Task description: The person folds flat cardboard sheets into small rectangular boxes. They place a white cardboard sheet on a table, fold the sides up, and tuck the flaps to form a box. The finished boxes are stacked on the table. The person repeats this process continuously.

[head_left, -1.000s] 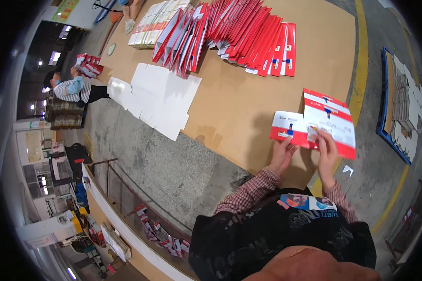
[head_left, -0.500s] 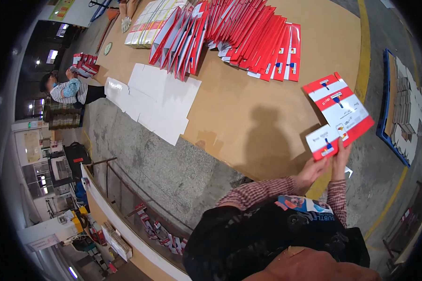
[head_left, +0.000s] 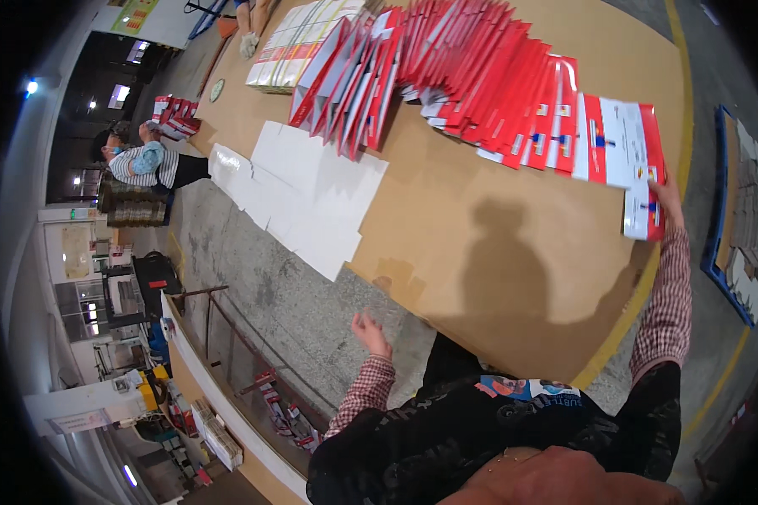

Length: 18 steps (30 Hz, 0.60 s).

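A flat red and white carton [head_left: 621, 139] lies on the right end of the brown table, against the end of a fanned row of red cartons [head_left: 505, 93]. My right hand [head_left: 669, 202] grips its near right corner, by the small lower flap, with the thumb on the printed side. The fingers beneath the carton are hidden. Well away to the left, my left hand [head_left: 370, 334] hangs over the grey floor beside the table's near edge. Its fingers are apart, and nothing is in it.
Partly opened cartons [head_left: 349, 84] stand left of the fan, beside a strapped stack [head_left: 303, 44]. White sheets [head_left: 312, 194] overhang the table [head_left: 446, 219]. A blue pallet [head_left: 716, 244] of flat cardboard is at right. A person [head_left: 156, 164] holds red cartons at far left.
The carton has gone from near my body to the right end of the row, carried by my right hand. My left hand has let go and swung left.
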Each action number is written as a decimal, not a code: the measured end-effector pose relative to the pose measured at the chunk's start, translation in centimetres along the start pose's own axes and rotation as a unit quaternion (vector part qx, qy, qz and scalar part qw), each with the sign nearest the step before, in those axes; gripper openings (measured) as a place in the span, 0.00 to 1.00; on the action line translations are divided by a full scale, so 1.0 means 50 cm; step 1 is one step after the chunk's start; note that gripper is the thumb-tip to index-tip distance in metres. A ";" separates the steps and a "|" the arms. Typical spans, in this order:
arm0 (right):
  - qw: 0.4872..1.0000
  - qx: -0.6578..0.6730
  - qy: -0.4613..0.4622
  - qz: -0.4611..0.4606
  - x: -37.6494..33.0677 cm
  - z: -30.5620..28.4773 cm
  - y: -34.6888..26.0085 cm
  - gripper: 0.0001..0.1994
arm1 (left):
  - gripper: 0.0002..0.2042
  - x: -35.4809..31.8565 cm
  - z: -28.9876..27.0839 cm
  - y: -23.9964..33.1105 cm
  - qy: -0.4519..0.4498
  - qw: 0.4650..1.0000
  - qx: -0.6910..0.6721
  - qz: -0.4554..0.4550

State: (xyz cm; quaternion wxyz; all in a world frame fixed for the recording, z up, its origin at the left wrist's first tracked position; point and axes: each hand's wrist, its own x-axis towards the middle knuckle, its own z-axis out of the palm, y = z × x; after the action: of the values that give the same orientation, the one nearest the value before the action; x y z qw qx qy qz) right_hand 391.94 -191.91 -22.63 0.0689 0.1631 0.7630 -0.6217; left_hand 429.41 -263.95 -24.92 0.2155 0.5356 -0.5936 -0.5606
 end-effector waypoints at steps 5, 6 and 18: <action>0.962 -0.159 0.126 -0.182 0.205 0.251 -0.005 0.31 | 0.22 0.241 -0.083 -0.032 0.077 0.988 0.012 -0.130; 0.940 -0.213 0.159 -0.212 0.229 0.273 -0.007 0.31 | 0.24 0.284 -0.078 -0.031 0.052 0.989 0.001 -0.139; 0.791 -0.473 0.052 -0.384 -0.160 0.562 -0.039 0.20 | 0.41 0.383 -0.037 0.020 0.014 0.981 -0.136 -0.137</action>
State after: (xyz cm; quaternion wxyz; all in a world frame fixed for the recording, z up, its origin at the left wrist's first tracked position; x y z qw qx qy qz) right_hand 396.01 -220.83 -24.47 -0.1465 -0.1647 0.9640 -0.1486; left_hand 424.22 -281.78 -30.10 0.2162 0.5851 -0.4297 -0.6529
